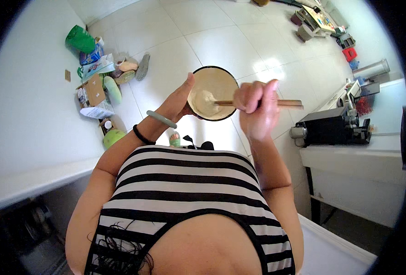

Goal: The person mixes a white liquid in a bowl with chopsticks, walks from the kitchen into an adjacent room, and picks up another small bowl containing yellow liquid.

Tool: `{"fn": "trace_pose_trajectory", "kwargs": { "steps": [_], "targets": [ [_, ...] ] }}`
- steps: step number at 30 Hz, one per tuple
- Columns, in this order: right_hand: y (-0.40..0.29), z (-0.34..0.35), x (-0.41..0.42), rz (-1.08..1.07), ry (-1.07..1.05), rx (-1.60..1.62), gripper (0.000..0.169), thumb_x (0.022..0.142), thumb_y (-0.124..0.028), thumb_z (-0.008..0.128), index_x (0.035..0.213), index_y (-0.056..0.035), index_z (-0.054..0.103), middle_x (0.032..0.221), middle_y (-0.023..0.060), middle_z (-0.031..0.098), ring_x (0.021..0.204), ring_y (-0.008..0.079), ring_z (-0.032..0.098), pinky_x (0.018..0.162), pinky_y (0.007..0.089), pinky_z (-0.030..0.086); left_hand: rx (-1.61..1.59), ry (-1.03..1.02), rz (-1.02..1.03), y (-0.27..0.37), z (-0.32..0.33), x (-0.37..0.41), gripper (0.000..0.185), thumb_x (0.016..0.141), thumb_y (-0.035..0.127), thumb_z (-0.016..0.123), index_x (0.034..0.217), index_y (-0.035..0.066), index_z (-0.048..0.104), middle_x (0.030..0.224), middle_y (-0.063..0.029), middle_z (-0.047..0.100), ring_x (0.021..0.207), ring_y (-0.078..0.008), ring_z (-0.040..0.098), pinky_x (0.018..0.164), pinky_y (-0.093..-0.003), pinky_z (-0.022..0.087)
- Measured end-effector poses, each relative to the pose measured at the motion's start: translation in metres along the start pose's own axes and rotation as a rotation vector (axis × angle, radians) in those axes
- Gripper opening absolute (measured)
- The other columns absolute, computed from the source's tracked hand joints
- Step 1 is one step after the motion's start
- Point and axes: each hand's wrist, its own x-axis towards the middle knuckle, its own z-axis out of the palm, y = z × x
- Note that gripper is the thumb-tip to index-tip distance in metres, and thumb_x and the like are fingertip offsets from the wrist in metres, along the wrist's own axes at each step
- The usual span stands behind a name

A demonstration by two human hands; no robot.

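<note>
My left hand (184, 98) holds a dark-rimmed bowl (236, 81) by its left side, the thumb at the rim and the other fingers mostly hidden beneath. Inside the bowl lies a thick, cream-coloured batter or paste (208, 101), heaped near the middle. My right hand (259, 103), slightly blurred, is closed around a pair of wooden chopsticks (290, 103) at the bowl's right side. Their tips reach into the cream-coloured mixture, and their back ends stick out to the right of my fist.
Gourds (113, 90), a cardboard box (94, 90) and a green bag (80, 39) stand along the left wall. At right, a black appliance (323, 127) sits on a white counter (347, 156). A small table (316, 17) stands at the far right on the tiled floor.
</note>
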Motion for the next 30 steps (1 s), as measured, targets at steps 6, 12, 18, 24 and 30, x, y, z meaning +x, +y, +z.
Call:
{"fn": "trace_pose_trajectory", "kwargs": {
  "steps": [6, 12, 18, 24, 30],
  "targets": [
    [0.030, -0.004, 0.078, -0.085, 0.292, -0.006, 0.061, 0.099, -0.049, 0.023, 0.052, -0.0108, 0.032, 0.050, 0.0009, 0.026, 0.048, 0.0150, 0.022, 0.048, 0.0316, 0.022, 0.047, -0.030, -0.015, 0.041, -0.037, 0.048, 0.068, 0.092, 0.062, 0.029, 0.131, 0.007, 0.043, 0.118, -0.0091, 0.059, 0.102, -0.0147, 0.061, 0.083, -0.0294, 0.053],
    [0.049, -0.008, 0.129, -0.090, 0.103, 0.070, 0.062, 0.100, -0.047, 0.018, 0.053, -0.0105, 0.035, 0.048, 0.0012, 0.026, 0.046, 0.0146, 0.022, 0.047, 0.0302, 0.023, 0.057, -0.016, -0.034, 0.064, -0.044, 0.113, 0.068, 0.092, 0.062, 0.030, 0.132, 0.008, 0.041, 0.120, -0.0097, 0.057, 0.102, -0.0164, 0.061, 0.084, -0.0300, 0.052],
    [0.049, -0.089, 0.177, -0.092, 0.045, -0.032, 0.062, 0.100, -0.045, 0.016, 0.052, -0.0111, 0.036, 0.047, 0.0011, 0.029, 0.045, 0.0152, 0.023, 0.047, 0.0315, 0.023, 0.035, -0.001, -0.003, 0.091, -0.026, 0.201, 0.071, 0.093, 0.061, 0.024, 0.135, 0.005, 0.034, 0.121, -0.0166, 0.053, 0.105, -0.0223, 0.060, 0.085, -0.0363, 0.054],
    [0.058, -0.179, 0.271, -0.355, 0.180, -0.058, 0.061, 0.101, -0.045, 0.015, 0.054, -0.0115, 0.036, 0.047, 0.0017, 0.028, 0.044, 0.0157, 0.022, 0.047, 0.0302, 0.023, 0.044, -0.055, -0.036, 0.113, 0.024, 0.294, 0.066, 0.093, 0.060, 0.030, 0.133, 0.007, 0.041, 0.122, -0.0095, 0.056, 0.107, -0.0168, 0.058, 0.086, -0.0310, 0.051],
    [0.051, -0.235, 0.301, -0.145, 0.161, 0.145, 0.060, 0.100, -0.045, 0.017, 0.054, -0.0116, 0.033, 0.047, 0.0010, 0.024, 0.045, 0.0143, 0.018, 0.046, 0.0307, 0.020, 0.066, -0.015, -0.035, 0.124, 0.057, 0.382, 0.069, 0.094, 0.059, 0.025, 0.134, 0.005, 0.037, 0.121, -0.0122, 0.055, 0.105, -0.0191, 0.060, 0.086, -0.0331, 0.053]
  ]
}}
